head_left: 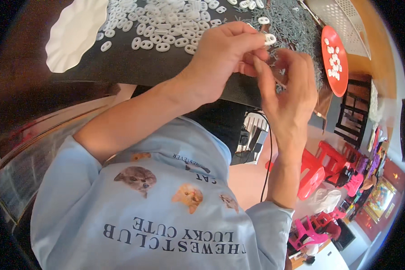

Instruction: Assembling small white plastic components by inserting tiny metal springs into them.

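My left hand [227, 51] is closed, thumb and forefinger pinching a small white oval plastic piece with two holes [270, 39]. Close beside it, my right hand [293, 78] has its fingers curved, with a gap between thumb and forefinger. The right thumb tip meets the left fingertips; anything tiny between them is hidden. Many similar white two-hole pieces [163, 46] lie in a loose heap on the dark tabletop [121, 67], left of my hands. Beyond the right hand spreads a heap of small grey plastic bits [297, 31].
A white scalloped tray [74, 38] sits at the left of the table. On the right, a red plate [342, 81] holds several white pieces, near a white perforated basket [346, 22]. Red stools [310, 173] stand on the floor, and a black cable [271, 157] hangs below the table.
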Action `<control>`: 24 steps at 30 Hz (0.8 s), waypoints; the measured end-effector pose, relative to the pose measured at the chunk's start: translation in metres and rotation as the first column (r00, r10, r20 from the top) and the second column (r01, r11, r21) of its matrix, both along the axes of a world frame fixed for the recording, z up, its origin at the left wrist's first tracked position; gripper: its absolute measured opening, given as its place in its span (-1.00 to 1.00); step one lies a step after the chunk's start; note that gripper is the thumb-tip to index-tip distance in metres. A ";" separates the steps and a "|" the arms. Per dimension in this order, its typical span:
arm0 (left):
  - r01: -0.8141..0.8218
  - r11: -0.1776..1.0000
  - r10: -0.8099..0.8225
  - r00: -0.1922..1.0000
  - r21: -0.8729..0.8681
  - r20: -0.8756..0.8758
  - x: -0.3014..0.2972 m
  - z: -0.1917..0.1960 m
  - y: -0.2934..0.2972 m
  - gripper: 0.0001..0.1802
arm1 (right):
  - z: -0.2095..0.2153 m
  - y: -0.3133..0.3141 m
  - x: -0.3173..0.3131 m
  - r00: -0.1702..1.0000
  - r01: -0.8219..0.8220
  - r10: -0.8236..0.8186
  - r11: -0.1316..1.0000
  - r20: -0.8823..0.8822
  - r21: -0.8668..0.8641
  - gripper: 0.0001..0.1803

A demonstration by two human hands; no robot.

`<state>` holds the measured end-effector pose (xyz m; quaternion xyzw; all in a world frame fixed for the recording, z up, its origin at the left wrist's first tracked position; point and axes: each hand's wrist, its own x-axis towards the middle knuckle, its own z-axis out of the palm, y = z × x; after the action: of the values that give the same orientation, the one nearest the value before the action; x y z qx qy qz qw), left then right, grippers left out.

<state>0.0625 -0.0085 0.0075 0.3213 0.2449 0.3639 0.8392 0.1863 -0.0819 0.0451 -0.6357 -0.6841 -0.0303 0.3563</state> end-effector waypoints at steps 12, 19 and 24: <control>-0.056 0.990 0.063 0.997 0.127 -0.053 -0.009 -0.005 -0.002 -0.85 | -0.007 0.012 -0.008 0.993 -0.061 0.068 0.995 0.092 -0.083 -0.89; -0.087 0.977 0.111 0.987 0.195 -0.117 -0.011 -0.005 -0.004 -0.83 | -0.006 0.013 -0.013 0.991 -0.047 0.058 0.995 0.121 -0.091 -0.90; -0.155 0.969 0.177 0.979 0.194 -0.104 -0.009 -0.006 -0.004 -0.83 | -0.010 0.015 -0.010 0.991 -0.057 0.067 0.995 0.117 -0.079 -0.90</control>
<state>0.0534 -0.0125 0.0015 0.3974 0.2864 0.4341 0.7560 0.1762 -0.0665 0.0356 -0.6242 -0.7243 -0.0312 0.2911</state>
